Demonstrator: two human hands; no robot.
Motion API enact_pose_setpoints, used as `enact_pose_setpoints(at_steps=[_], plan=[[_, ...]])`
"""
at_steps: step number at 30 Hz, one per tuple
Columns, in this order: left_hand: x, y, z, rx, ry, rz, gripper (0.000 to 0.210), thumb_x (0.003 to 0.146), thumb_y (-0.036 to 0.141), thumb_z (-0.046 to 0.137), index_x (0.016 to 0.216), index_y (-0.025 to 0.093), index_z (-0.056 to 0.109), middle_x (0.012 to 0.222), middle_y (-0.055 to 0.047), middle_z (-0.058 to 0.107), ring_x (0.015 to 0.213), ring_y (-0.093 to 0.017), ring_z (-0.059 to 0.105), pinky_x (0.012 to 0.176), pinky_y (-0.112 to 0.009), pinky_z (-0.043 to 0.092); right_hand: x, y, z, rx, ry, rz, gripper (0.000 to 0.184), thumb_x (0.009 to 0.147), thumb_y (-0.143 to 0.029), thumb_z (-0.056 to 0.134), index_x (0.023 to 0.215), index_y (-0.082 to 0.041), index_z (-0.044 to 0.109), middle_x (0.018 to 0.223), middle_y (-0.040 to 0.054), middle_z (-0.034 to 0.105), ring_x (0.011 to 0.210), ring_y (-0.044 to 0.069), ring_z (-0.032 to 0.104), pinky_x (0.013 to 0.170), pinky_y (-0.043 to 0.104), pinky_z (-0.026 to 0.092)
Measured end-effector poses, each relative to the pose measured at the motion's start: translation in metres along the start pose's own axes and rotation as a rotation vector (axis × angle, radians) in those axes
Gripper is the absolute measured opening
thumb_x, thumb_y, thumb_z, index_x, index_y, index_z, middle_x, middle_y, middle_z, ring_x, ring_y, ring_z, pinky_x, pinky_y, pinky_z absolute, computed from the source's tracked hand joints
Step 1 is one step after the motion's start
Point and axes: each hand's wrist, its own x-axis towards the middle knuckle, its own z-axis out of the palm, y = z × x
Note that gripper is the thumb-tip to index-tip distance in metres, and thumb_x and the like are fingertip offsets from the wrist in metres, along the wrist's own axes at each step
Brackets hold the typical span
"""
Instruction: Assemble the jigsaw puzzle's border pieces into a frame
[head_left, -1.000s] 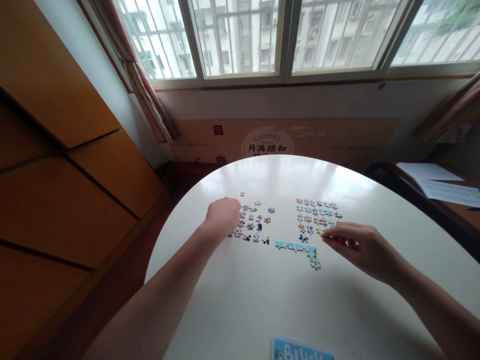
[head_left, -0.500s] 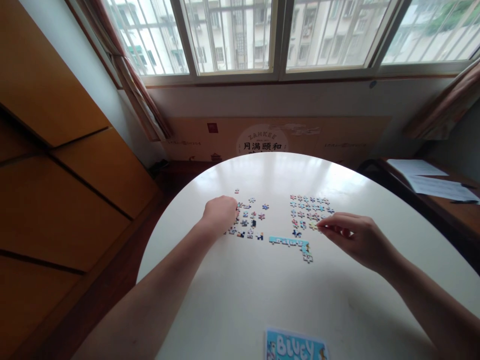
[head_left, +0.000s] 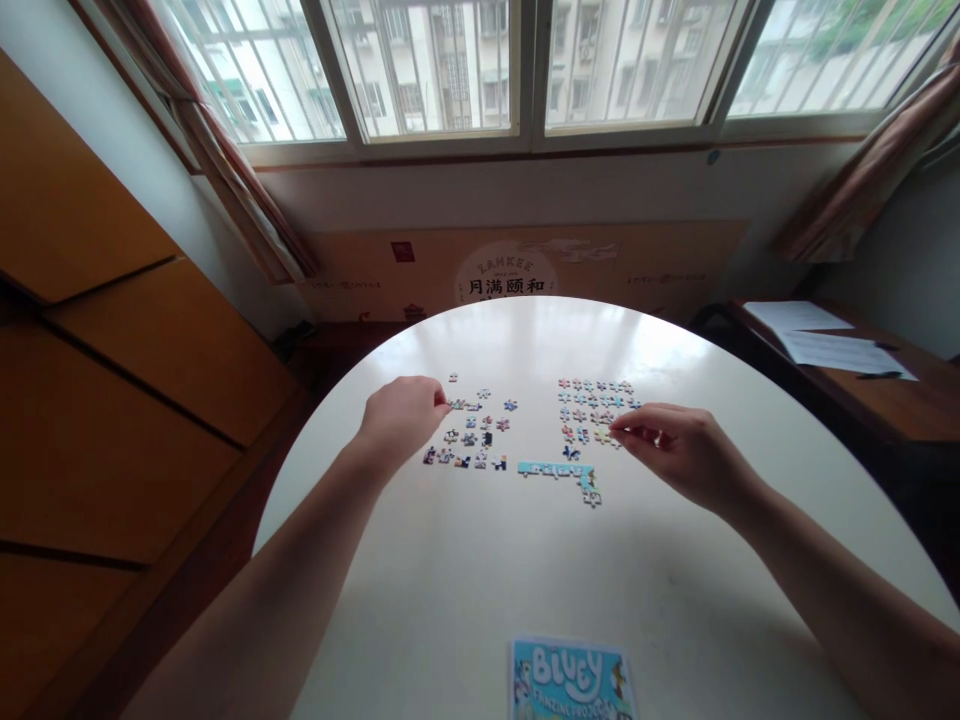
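My left hand [head_left: 405, 418] is closed over the far left part of the white round table [head_left: 465, 580]. Its thumb and finger pinch at the edge of a small puzzle piece [head_left: 456, 405]; whether they grip it is hard to see. Several loose pieces lie below and right of that hand, including a dark one [head_left: 487, 439]. My right hand [head_left: 679, 450] has thumb and fingertips together at a yellowish puzzle piece [head_left: 602, 437], beside rows of pieces [head_left: 592, 400]. Between the hands lies a joined light-blue puzzle strip [head_left: 555, 469] that turns down at its right end.
A blue "Bluey" picture card [head_left: 571, 680] lies at the near edge. Sheets of paper [head_left: 844, 352] and pens rest on a brown desk [head_left: 900, 400] at the right. A wooden cabinet [head_left: 112, 400] stands at the left, and barred windows [head_left: 427, 70] are beyond the table.
The view has shifted slightly, so everything sits further left. My left hand has drawn leftward off the pieces, uncovering several at lower left. My right hand stays by the same yellowish piece.
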Motion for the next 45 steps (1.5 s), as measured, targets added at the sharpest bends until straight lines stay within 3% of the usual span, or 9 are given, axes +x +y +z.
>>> enact_pose_setpoints(at_steps=[3,7,11,17,27,37,45], plan=[[-0.015,0.025,0.000,-0.427,0.025,0.126,0.020,0.084,0.037,0.067,0.085,0.019,0.075,0.081,-0.006,0.073,0.074,-0.019,0.064,0.066,-0.031,0.047,0.000,-0.006,0.001,0.022,0.011,-0.016,0.012,0.091,-0.025,0.066,0.089,-0.020,0.076,0.079,0.0026,0.074,0.055,0.010,0.055,0.054,0.026,0.049],[-0.045,0.071,0.024,-1.161,-0.364,0.078,0.021,0.075,0.037,0.074,0.081,0.017,0.069,0.070,-0.002,0.064,0.063,-0.013,0.056,0.051,-0.024,0.040,-0.002,-0.021,0.005,0.146,-0.015,-0.123,0.011,0.094,-0.025,0.066,0.090,-0.020,0.075,0.075,0.0018,0.070,0.056,0.010,0.057,0.051,0.024,0.048],[-0.064,0.093,0.047,-1.459,-0.532,-0.086,0.029,0.066,0.037,0.083,0.080,0.016,0.068,0.078,-0.002,0.062,0.062,-0.009,0.051,0.048,-0.020,0.035,-0.004,-0.032,0.007,0.256,0.009,-0.231,0.008,0.095,-0.021,0.066,0.096,-0.020,0.074,0.080,0.0030,0.071,0.062,0.010,0.061,0.053,0.023,0.050],[-0.064,0.092,0.049,-1.526,-0.499,-0.167,0.030,0.067,0.039,0.083,0.080,0.016,0.069,0.077,-0.002,0.063,0.061,-0.008,0.046,0.049,-0.020,0.031,-0.005,-0.032,0.005,0.274,0.016,-0.238,0.008,0.092,-0.021,0.070,0.099,-0.020,0.073,0.084,0.0038,0.072,0.060,0.010,0.062,0.050,0.022,0.051],[-0.065,0.093,0.049,-1.429,-0.511,-0.106,0.019,0.070,0.033,0.078,0.073,0.016,0.069,0.072,-0.002,0.062,0.061,-0.010,0.046,0.050,-0.022,0.032,-0.003,-0.031,0.003,0.249,-0.008,-0.249,0.007,0.092,-0.026,0.071,0.097,-0.021,0.073,0.085,0.0038,0.072,0.063,0.010,0.063,0.051,0.022,0.053],[-0.064,0.094,0.056,-1.363,-0.512,-0.086,0.019,0.072,0.034,0.077,0.073,0.017,0.069,0.070,-0.001,0.060,0.060,-0.010,0.046,0.051,-0.022,0.035,-0.004,-0.028,-0.001,0.138,-0.146,-0.224,0.009,0.091,-0.028,0.072,0.094,-0.022,0.077,0.085,0.0029,0.075,0.062,0.010,0.065,0.055,0.021,0.051],[-0.064,0.094,0.062,-1.376,-0.509,-0.052,0.020,0.070,0.034,0.078,0.074,0.016,0.070,0.070,-0.001,0.062,0.060,-0.010,0.046,0.051,-0.022,0.036,-0.003,-0.027,-0.003,0.024,-0.177,-0.212,0.011,0.091,-0.031,0.071,0.094,-0.024,0.078,0.087,0.0014,0.077,0.065,0.011,0.069,0.058,0.022,0.051]])
